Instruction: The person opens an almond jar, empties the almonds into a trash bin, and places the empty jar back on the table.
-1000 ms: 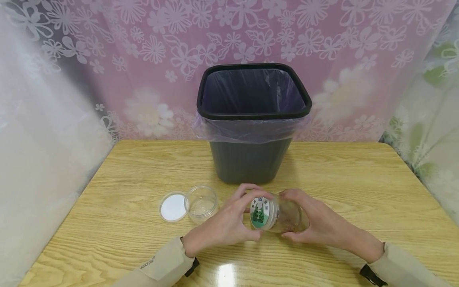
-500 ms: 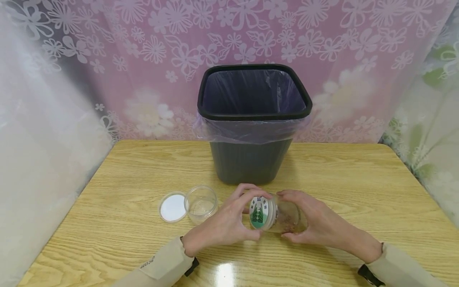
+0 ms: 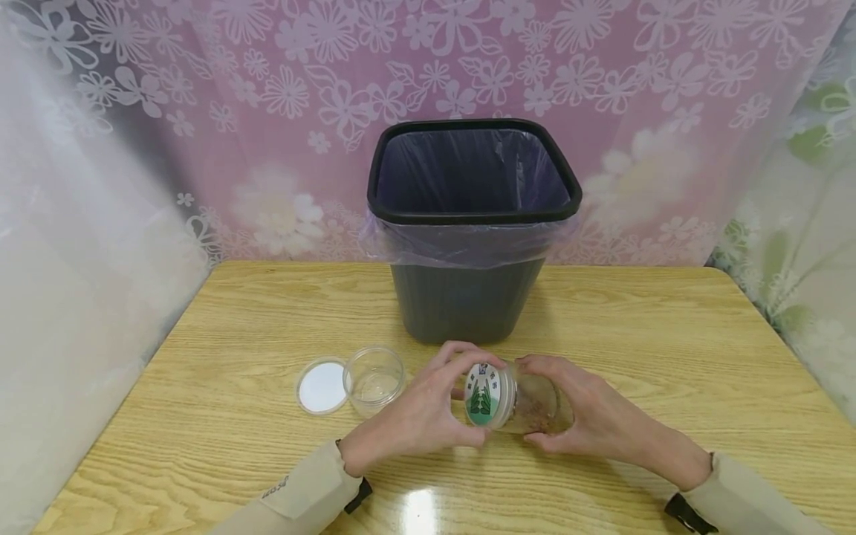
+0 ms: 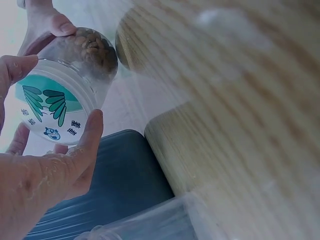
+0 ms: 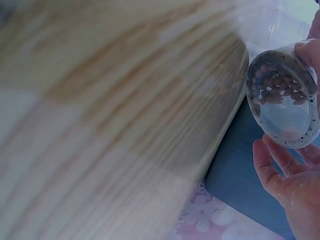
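Observation:
A clear plastic jar lies on its side between my hands, its lid toward the left. My left hand grips the rim of the lid, which carries a white and green label with green leaf shapes. Around the jar's body curls my right hand, thumb on the near side and fingers on the far side. Brown kernel-like pieces fill part of the jar, as the left wrist view shows. Seen from the right wrist, the jar's base faces the camera, with dark specks inside.
Behind the hands stands a dark bin lined with a thin purple bag. An open clear container sits left of my left hand, beside a round lid with a white disc. All rest on a wood-grain table.
The jar and my right hand have shifted very slightly left. The lid's printed design looks turned a little. Both hands keep their grip, and the other things stay put.

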`<state>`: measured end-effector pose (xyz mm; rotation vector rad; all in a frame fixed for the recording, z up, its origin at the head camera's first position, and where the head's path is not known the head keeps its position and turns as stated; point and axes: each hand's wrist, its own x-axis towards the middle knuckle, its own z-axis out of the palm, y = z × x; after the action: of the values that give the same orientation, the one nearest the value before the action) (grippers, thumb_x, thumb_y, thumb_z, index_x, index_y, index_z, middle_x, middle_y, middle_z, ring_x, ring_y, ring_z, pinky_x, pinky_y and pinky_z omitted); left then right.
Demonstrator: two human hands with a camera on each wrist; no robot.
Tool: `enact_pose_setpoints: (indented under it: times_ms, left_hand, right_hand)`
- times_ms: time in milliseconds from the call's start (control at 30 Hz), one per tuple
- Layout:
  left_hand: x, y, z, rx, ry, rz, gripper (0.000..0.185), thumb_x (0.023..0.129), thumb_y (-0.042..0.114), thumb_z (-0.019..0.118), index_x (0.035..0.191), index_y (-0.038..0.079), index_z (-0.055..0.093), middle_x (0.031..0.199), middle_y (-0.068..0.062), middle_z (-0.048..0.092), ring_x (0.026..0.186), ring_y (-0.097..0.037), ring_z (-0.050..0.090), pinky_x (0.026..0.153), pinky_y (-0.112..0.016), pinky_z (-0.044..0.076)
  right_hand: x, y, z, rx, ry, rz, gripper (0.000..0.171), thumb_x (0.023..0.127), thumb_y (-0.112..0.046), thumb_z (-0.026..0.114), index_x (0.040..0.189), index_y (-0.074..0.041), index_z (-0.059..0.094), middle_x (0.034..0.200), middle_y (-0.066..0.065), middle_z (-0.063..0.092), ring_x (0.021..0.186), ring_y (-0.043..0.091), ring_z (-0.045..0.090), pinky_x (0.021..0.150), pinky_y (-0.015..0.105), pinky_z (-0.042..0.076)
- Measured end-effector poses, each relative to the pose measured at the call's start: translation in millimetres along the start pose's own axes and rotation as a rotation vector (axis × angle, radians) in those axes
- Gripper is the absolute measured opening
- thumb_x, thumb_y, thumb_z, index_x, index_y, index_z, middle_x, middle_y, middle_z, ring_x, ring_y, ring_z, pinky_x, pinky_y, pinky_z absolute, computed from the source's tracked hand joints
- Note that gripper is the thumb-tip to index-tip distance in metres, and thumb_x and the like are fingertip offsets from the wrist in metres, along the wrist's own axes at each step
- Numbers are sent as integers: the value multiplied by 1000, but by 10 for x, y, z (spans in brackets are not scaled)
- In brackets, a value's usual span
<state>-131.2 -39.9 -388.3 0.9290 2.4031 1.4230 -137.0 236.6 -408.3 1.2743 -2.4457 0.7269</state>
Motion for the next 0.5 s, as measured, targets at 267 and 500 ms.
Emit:
enact_pose_setpoints:
  times_ms: [267,500]
  left_hand:
    - [11,7,-13,-1,0,-11,84,71,6,86,140,38,51,142,2,42,120,-17,56,87,-16,56]
    - [12,5,-16,-24,1,-28,84,72,6,85,140,40,51,140,2,44,119,-17,55,86,-17,57]
  right_hand:
    - [-15,2,14,-12,2,19,80,81,-55,78,140,-8,51,133,0,62,119,16,64,107,10,43]
    - [-10,-1,24,-24,7,29,83,76,-50,86,139,-7,52,133,1,63,119,17,64,106,10,43]
